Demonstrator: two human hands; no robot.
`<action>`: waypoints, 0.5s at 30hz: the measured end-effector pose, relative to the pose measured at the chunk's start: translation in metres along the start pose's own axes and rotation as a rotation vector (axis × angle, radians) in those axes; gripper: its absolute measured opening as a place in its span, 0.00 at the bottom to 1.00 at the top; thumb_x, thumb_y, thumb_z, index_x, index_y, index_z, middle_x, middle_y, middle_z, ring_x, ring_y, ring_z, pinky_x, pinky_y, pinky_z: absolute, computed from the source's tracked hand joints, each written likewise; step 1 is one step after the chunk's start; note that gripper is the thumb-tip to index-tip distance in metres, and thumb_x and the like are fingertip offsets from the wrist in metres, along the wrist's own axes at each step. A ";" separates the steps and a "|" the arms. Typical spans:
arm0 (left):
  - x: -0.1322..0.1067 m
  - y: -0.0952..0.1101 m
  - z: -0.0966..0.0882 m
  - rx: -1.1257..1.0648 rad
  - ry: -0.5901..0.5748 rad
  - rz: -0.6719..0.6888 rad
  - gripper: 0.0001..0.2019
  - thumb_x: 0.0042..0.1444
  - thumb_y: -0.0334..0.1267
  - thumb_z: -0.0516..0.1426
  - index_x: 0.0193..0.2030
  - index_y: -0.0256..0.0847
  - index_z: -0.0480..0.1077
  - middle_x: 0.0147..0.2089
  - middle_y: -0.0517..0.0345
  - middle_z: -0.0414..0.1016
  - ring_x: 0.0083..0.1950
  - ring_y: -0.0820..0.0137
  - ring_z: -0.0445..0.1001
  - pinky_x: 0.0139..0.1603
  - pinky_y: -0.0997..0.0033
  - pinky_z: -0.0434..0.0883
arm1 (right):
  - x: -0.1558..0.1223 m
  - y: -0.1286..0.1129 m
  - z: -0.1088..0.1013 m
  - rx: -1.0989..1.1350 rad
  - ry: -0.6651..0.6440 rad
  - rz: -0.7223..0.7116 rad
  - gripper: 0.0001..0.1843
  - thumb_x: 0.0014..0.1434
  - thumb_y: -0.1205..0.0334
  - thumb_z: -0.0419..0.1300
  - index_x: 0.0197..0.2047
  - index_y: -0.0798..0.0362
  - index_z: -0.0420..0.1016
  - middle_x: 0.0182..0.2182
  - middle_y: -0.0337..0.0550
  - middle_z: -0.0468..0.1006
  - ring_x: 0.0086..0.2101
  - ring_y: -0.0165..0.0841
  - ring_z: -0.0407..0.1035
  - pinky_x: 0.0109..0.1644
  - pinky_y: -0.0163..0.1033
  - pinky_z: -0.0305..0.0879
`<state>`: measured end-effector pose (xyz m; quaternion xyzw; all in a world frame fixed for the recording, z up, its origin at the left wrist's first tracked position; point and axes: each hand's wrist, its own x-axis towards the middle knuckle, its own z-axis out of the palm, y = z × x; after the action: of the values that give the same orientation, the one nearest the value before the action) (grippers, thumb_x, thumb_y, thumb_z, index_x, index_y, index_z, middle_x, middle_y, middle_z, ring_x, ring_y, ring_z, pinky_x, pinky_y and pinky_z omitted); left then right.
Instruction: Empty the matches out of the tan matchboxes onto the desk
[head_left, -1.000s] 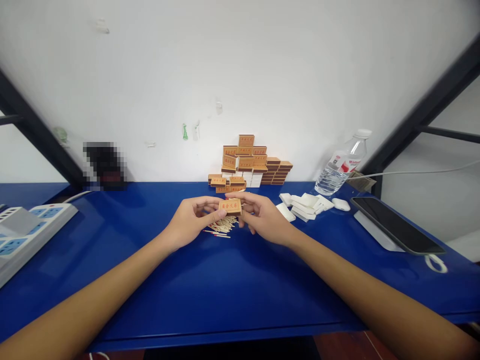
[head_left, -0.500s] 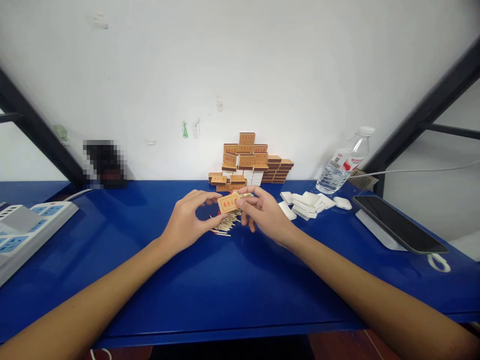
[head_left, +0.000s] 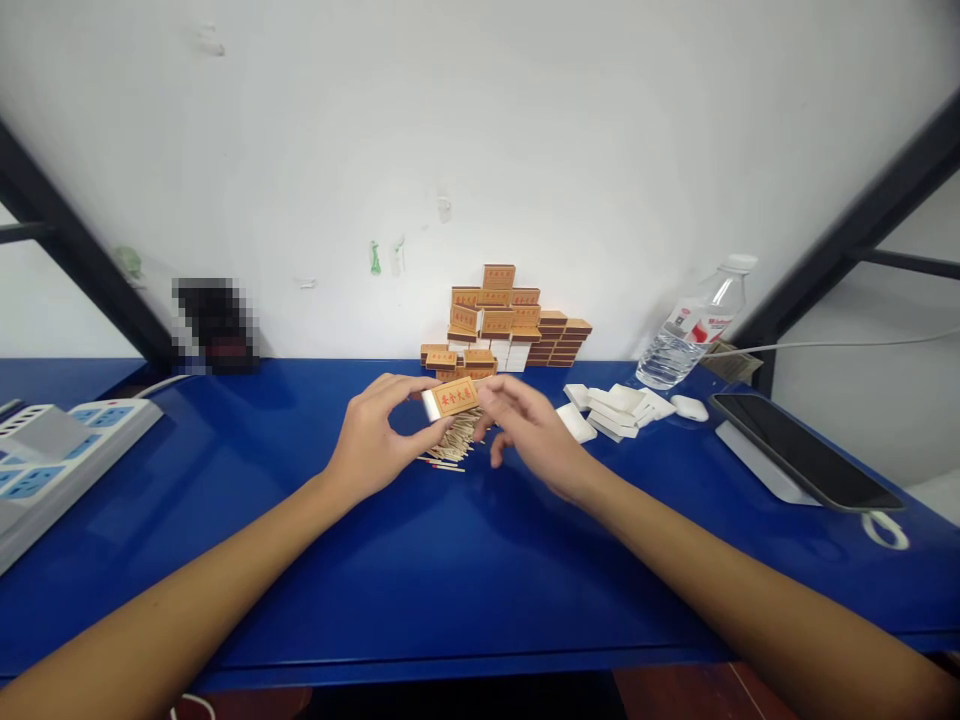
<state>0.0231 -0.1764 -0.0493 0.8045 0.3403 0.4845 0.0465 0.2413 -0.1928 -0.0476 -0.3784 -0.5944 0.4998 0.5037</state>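
A small brown matchbox (head_left: 451, 398) with red print is held just above the blue table (head_left: 450, 570); its white inner tray pokes out at the left end. My left hand (head_left: 375, 440) pinches that left end between thumb and fingers. My right hand (head_left: 525, 430) grips the right end, fingers curled. Under the box lies a loose heap of matches (head_left: 454, 445) with red heads. Behind stands a stack of matchboxes (head_left: 502, 325) against the white wall.
Several white inner trays (head_left: 615, 408) lie to the right of my hands. A water bottle (head_left: 694, 325), a tablet on a stand (head_left: 802, 455) and a white cable sit at the far right. A power strip (head_left: 52, 455) rests at the left edge.
The box has been lifted slightly and tilted, and its white tray has been pushed so that it sticks out on the left. Both hands stay on it.
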 end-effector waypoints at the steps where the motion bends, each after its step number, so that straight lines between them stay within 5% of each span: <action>1: 0.000 0.001 0.000 -0.004 -0.009 0.007 0.15 0.59 0.37 0.69 0.53 0.43 0.78 0.48 0.55 0.84 0.47 0.64 0.78 0.49 0.62 0.75 | -0.001 -0.001 0.002 0.000 -0.081 0.024 0.22 0.62 0.40 0.65 0.46 0.50 0.72 0.41 0.44 0.75 0.34 0.33 0.72 0.21 0.33 0.69; 7: -0.002 0.000 0.001 0.008 -0.062 0.005 0.18 0.59 0.41 0.70 0.55 0.44 0.79 0.50 0.55 0.84 0.47 0.63 0.79 0.50 0.61 0.76 | 0.003 -0.002 -0.011 -0.050 0.013 0.086 0.19 0.62 0.43 0.67 0.42 0.52 0.78 0.30 0.41 0.75 0.29 0.30 0.69 0.22 0.32 0.66; 15: -0.003 -0.009 0.002 0.016 -0.171 0.004 0.23 0.58 0.47 0.70 0.59 0.44 0.77 0.53 0.52 0.84 0.48 0.62 0.79 0.50 0.60 0.75 | 0.005 0.004 -0.015 -0.158 -0.105 0.153 0.21 0.61 0.42 0.67 0.40 0.53 0.76 0.22 0.36 0.75 0.18 0.26 0.63 0.19 0.32 0.61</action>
<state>0.0197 -0.1706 -0.0560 0.8439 0.3374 0.4116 0.0678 0.2549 -0.1837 -0.0501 -0.4345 -0.6267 0.5075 0.4010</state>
